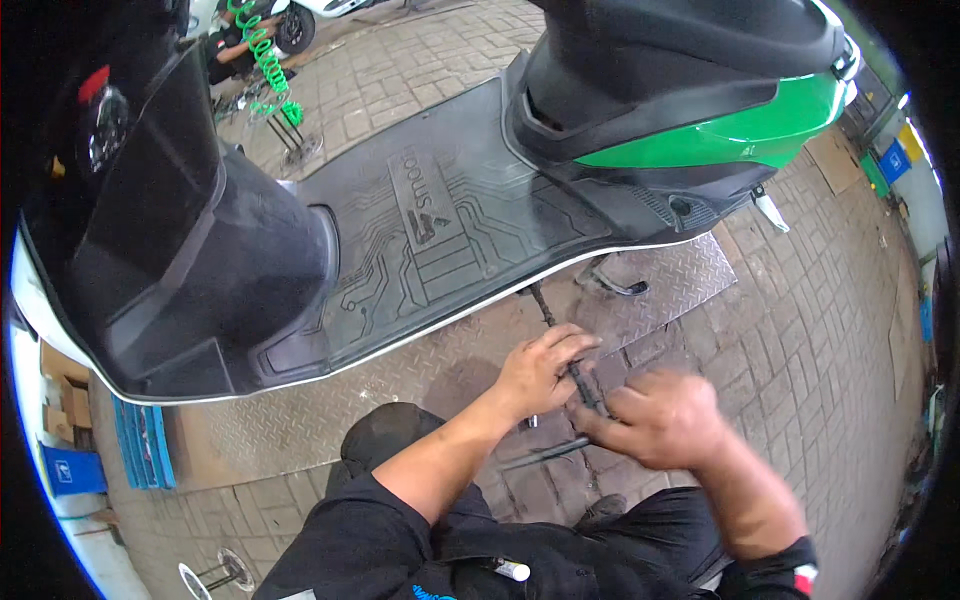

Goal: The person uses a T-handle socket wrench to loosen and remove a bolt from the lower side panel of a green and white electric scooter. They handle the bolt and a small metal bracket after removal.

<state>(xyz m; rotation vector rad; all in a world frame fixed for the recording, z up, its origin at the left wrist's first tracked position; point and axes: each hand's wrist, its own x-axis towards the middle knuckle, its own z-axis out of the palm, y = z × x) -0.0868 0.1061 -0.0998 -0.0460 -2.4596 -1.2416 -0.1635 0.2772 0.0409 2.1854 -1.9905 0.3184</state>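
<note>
A scooter with a black floorboard [470,240] and green side panel [700,140] stands side-on before me. A thin black jointed rod or cable [542,303] runs from under the floorboard toward me. My left hand [540,370] is wrapped round it below the floorboard's edge. My right hand [660,420], slightly blurred, is closed on its near end, just right of my left hand. A thin dark bar [535,455] extends down-left from beside my right hand; whether that hand holds it too is unclear.
A steel tread plate [270,440] lies under the scooter on brick paving [800,330]. A green coiled hose [262,60] hangs behind. Another person [230,50] works by a wheel at the back. Blue bins [75,465] and cartons stand at the left.
</note>
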